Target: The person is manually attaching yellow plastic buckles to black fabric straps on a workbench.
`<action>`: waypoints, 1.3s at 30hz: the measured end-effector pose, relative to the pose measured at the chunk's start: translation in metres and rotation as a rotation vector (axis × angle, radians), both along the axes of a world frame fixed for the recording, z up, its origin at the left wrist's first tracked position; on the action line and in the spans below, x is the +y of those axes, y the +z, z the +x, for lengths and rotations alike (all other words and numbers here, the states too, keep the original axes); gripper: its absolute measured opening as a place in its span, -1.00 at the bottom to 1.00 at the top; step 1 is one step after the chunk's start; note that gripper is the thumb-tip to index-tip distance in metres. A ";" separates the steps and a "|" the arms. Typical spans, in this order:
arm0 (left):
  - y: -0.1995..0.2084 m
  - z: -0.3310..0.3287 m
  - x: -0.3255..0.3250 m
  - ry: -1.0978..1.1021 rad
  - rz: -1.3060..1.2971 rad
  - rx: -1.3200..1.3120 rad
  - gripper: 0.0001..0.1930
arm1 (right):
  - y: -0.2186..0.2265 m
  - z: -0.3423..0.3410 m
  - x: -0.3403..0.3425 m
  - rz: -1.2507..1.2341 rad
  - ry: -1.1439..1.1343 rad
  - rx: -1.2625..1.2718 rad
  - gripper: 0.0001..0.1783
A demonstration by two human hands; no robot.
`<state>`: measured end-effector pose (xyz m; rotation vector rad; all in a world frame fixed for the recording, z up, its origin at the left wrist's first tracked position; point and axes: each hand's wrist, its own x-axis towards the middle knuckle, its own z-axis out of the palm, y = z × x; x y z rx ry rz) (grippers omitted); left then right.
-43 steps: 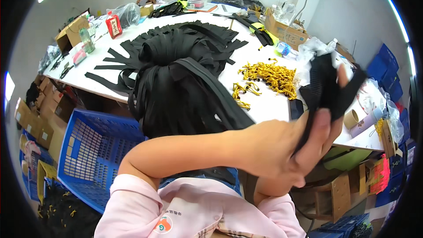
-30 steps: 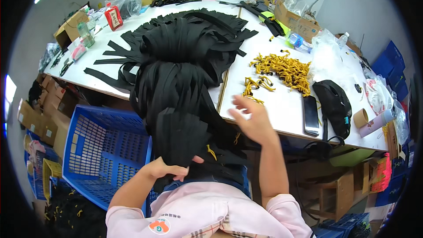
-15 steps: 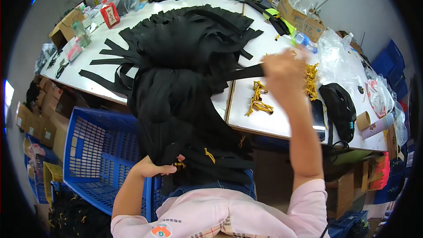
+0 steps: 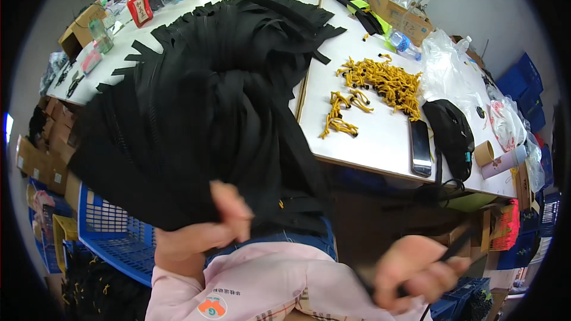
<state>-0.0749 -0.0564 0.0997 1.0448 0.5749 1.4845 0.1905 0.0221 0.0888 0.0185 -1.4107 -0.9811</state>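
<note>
Left hand (image 4: 205,230), lower left of centre, blurred, at the near edge of a big pile of black fabric zipper strips (image 4: 238,101); it touches the strips, but can't tell whether its grip is closed on them. Right hand (image 4: 419,273), lower right, also blurred; grip narrow, fingers curled round a thin black strip (image 4: 457,242) that sticks out past the hand. Pile fills the centre and upper centre, lying on the white bench (image 4: 380,150) and hanging over its near edge toward the lap; one fan of it spreads left, over part of a blue slotted plastic crate (image 4: 113,226). Right of centre on bench: heap of yellow cord loops with black ends (image 4: 383,80), a few similar loops just lower left of it; black smartphone (image 4: 421,151) beside black fabric pouch (image 4: 450,137); brown cardboard tube (image 4: 483,153) near lilac cylindrical tumbler (image 4: 501,166), farther right.
</note>
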 end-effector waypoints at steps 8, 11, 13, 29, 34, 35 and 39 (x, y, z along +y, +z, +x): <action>-0.025 0.077 0.049 -0.298 -0.638 0.234 -0.81 | -0.069 -0.072 -0.016 -0.574 -0.119 -0.176 -0.66; -0.059 0.071 0.038 -0.286 -0.546 -0.003 -0.67 | -0.081 -0.064 -0.006 -0.733 -0.041 -0.665 -0.59; -0.083 0.063 0.032 -0.271 -0.488 -0.165 -0.56 | -0.090 -0.079 -0.008 -0.859 0.006 -0.625 -0.57; -0.161 -0.061 0.044 0.445 -0.583 0.321 -0.78 | -0.059 -0.075 0.172 -1.295 -0.320 -0.603 -0.29; -0.172 -0.097 0.040 0.551 -0.608 0.297 -0.84 | -0.067 -0.069 0.258 -1.631 -0.812 -0.459 -0.31; -0.171 -0.100 0.038 0.561 -0.612 0.297 -0.84 | -0.069 -0.070 0.261 -1.762 -0.835 -0.544 -0.31; -0.156 -0.090 0.036 0.494 -0.603 0.221 -0.79 | -0.085 -0.065 0.255 -1.875 -0.732 -0.637 -0.31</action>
